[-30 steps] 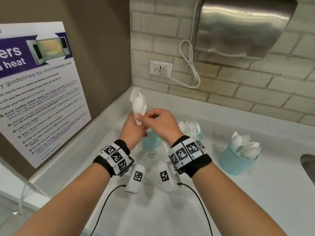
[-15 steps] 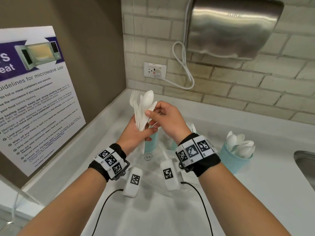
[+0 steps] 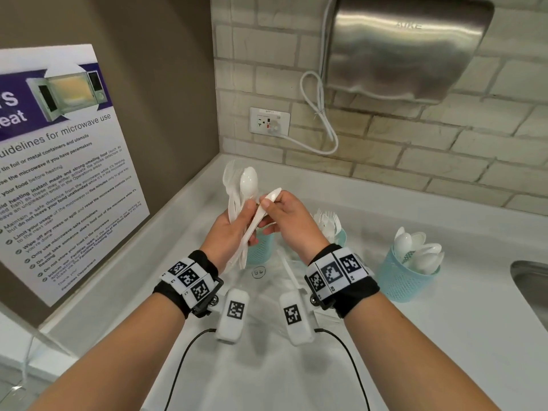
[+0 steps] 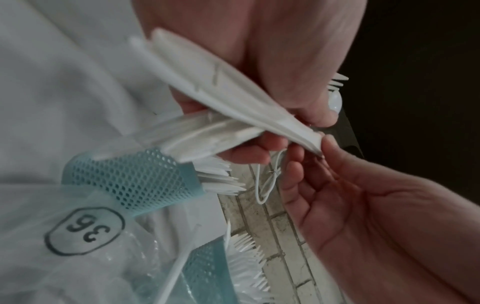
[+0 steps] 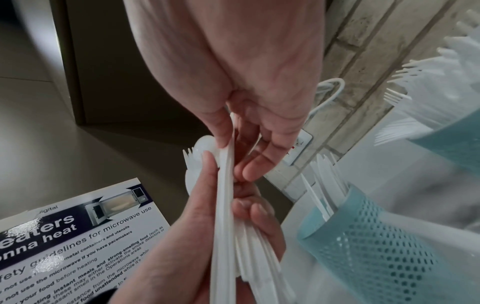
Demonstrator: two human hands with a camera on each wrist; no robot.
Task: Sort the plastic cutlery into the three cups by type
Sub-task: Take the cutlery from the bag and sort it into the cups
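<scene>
My left hand (image 3: 244,222) grips a bundle of white plastic cutlery (image 3: 237,188), spoons and forks standing upright above the counter. My right hand (image 3: 267,207) pinches a single white spoon (image 3: 273,195) that leans out of the bundle to the right. In the right wrist view my thumb and fingers (image 5: 221,133) hold that spoon's thin handle (image 5: 224,195). Three teal mesh cups stand behind: a knife cup (image 3: 262,250) half hidden by my hands, a fork cup (image 3: 341,237), and a spoon cup (image 3: 410,280) at the right. The knife cup (image 4: 130,181) lies just beyond the bundle's handles (image 4: 221,88).
A clear plastic bag (image 3: 267,281) marked 36 lies on the white counter (image 3: 444,336) under my wrists, with a loose white utensil (image 3: 289,269) on it. A steel sink (image 3: 532,287) sits at the right edge. A poster (image 3: 59,179), socket (image 3: 269,121) and hand dryer (image 3: 409,46) are on the walls.
My right hand has drawn one spoon out of the bundle and tilted it to the right. Both hands have kept close together above the knife cup.
</scene>
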